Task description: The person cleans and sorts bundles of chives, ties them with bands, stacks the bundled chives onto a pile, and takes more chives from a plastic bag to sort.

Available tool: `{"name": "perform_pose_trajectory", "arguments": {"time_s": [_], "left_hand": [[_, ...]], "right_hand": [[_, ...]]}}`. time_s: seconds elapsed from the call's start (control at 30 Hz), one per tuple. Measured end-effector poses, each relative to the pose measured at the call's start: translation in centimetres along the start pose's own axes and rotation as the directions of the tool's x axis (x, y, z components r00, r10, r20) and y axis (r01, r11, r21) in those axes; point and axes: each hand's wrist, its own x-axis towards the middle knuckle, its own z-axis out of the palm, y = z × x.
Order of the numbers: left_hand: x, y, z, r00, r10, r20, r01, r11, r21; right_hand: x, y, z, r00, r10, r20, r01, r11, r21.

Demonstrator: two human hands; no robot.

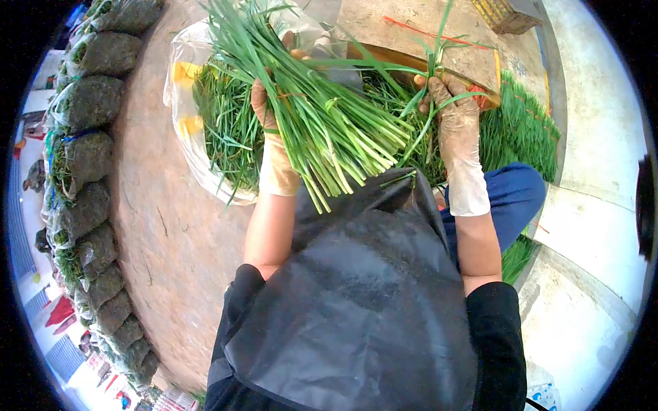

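Observation:
My left hand (267, 116), in a soiled pale glove, is closed around a thick bunch of chives (322, 116). A thin orange-red band seems to cross the bunch near the thumb. The pale cut ends point down and right, over the black apron (363, 294) on my lap. My right hand (454, 113), gloved too, pinches a few loose chive leaves (430, 75) between thumb and fingers, to the right of the bunch. Beneath my left hand, an open clear plastic bag (179, 140) holds more loose chives (226, 123).
Upright chives (524, 130) stand packed by my right knee. Red ties (473, 96) lie at a wooden board's edge, another red strand (439, 35) farther up. A yellow patterned crate (506, 15) sits at top right. Several dark stuffed bundles (97, 103) line the left side.

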Motion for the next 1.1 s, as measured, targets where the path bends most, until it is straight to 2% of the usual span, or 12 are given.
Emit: {"name": "perform_pose_trajectory", "arguments": {"time_s": [0.23,0.33,0.37,0.43,0.47,0.53,0.63,0.7,0.83,0.97,1.03,1.1], "left_hand": [[-0.1,1.4,0.0,0.995,0.067,0.075,-0.052,0.981,-0.189],[-0.6,1.9,1.3,0.986,0.139,-0.09,-0.15,0.98,-0.133],[-0.7,2.1,1.5,0.985,0.146,-0.09,-0.156,0.98,-0.126],[-0.6,2.1,1.9,0.998,0.061,-0.018,-0.063,0.986,-0.152],[-0.4,1.9,1.7,0.998,0.063,0.016,-0.062,0.995,-0.078],[-0.5,1.4,1.4,0.996,0.074,-0.057,-0.073,0.997,0.028],[0.0,-0.1,2.9,0.98,0.051,-0.194,-0.037,0.997,0.072],[-0.4,-0.8,2.7,0.964,0.018,-0.266,0.047,0.971,0.235],[-1.3,-0.4,1.7,0.948,0.001,-0.32,0.037,0.993,0.113],[-1.1,0.3,-0.1,0.981,-0.038,-0.192,0.024,0.997,-0.079],[-1.0,0.4,0.0,0.989,-0.025,-0.144,-0.001,0.985,-0.173],[-0.5,1.0,0.4,0.996,-0.079,-0.044,0.064,0.959,-0.276]], "right_hand": [[1.1,2.4,-3.4,0.998,0.053,-0.043,-0.035,0.935,0.352],[3.7,7.6,-6.0,0.978,0.124,0.169,-0.065,0.947,-0.314],[3.6,8.7,-6.0,0.979,0.175,0.106,-0.015,0.58,-0.815],[2.8,9.1,-5.0,0.881,-0.431,0.195,0.389,0.422,-0.819],[1.8,4.5,-2.7,0.901,-0.391,0.186,0.422,0.694,-0.583],[-0.1,-2.6,0.8,0.887,-0.311,0.342,0.404,0.88,-0.248],[0.2,-4.3,5.2,0.609,-0.627,0.486,0.789,0.542,-0.29],[0.9,-3.4,5.8,0.622,-0.486,0.614,0.778,0.47,-0.417],[1.0,-5.9,2.8,0.839,-0.367,0.402,0.346,0.929,0.127],[2.2,-2.2,-2.9,0.861,-0.298,0.413,0.165,0.931,0.326],[2.6,1.6,-5.1,0.881,-0.21,0.425,0.145,0.973,0.18],[3.4,6.6,-6.8,0.966,0.077,0.247,0.012,0.941,-0.339]]}}
